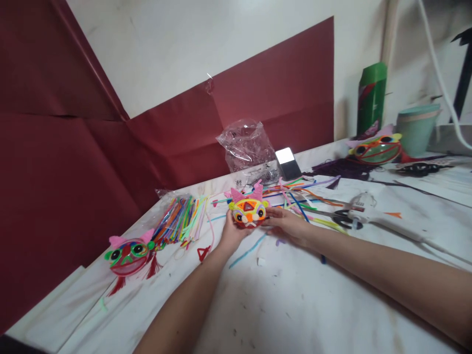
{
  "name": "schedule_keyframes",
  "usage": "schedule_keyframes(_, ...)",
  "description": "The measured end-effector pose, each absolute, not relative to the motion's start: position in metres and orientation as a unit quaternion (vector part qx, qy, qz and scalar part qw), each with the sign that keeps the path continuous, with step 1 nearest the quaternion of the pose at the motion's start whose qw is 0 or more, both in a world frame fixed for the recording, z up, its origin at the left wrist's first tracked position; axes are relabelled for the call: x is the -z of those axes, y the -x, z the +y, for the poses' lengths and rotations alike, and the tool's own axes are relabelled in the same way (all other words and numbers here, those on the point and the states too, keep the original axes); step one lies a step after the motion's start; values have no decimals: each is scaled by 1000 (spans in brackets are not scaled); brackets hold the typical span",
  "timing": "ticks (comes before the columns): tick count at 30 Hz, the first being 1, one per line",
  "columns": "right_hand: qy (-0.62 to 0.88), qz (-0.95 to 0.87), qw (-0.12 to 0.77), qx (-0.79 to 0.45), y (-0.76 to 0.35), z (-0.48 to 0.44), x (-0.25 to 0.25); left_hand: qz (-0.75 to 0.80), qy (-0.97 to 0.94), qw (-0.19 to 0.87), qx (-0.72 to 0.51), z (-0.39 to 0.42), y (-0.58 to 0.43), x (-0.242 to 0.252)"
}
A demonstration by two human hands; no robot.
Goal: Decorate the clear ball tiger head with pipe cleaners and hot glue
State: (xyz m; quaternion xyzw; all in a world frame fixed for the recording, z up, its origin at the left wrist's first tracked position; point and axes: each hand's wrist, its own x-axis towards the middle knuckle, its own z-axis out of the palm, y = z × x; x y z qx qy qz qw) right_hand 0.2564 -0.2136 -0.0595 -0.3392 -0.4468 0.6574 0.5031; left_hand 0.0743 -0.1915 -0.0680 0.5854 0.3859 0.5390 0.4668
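Note:
A small lion-head craft made of pipe cleaners (250, 209), with pink horns, an orange face and black eyes, is held upright between my hands above the table. My left hand (235, 231) is closed around its left side. On its right side, the fingers of my right hand (285, 223) press against the edge. Fingertips behind the craft are hidden. Just below lies a blue pipe cleaner (246, 251), and a red pipe-cleaner triangle (203, 253) is left of my left wrist.
Bundled pipe cleaners (182, 219) and a second lion head with red tassels (130, 256) lie left. To the right are a glue gun (387, 222), scissors (342, 217), a third lion head (379, 147) and a green cup (416, 130). Behind stand a plastic bag (247, 147) and a phone-like device (288, 164).

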Motion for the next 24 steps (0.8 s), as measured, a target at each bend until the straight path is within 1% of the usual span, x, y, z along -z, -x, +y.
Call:
schedule_keyframes(3,351,-435,507,-656,-258,-214,60,398,-571,470,-543,-190,-74,68)
schedule_keyframes(5,354,-434,512,-652,-258,-214,61,430,-571,447,-539,-190,-70,67)
schedule_keyframes(9,374,-425,528,-633,-258,-210,65,524,-572,308,-551,-189,-54,60)
schedule_keyframes(11,386,-416,542,-620,-259,-207,67,524,-572,249,-580,-188,-46,56)
schedule_keyframes(12,389,-412,549,-614,-259,-206,69,511,-574,237,-595,-188,-43,54)
schedule_keyframes(13,390,-409,556,-610,-258,-205,70,495,-576,234,-607,-187,-42,52)
schedule_keyframes(15,385,-407,564,-607,-258,-204,70,448,-594,267,-613,-188,-42,51)
schedule_keyframes(18,377,-415,564,-606,-256,-207,69,362,-660,316,-577,-194,-47,53)
schedule_keyframes(21,382,-429,562,-595,-254,-210,68,333,-714,288,-545,-202,-52,53)
schedule_keyframes(24,396,-442,561,-577,-253,-212,68,382,-715,237,-536,-207,-52,47)
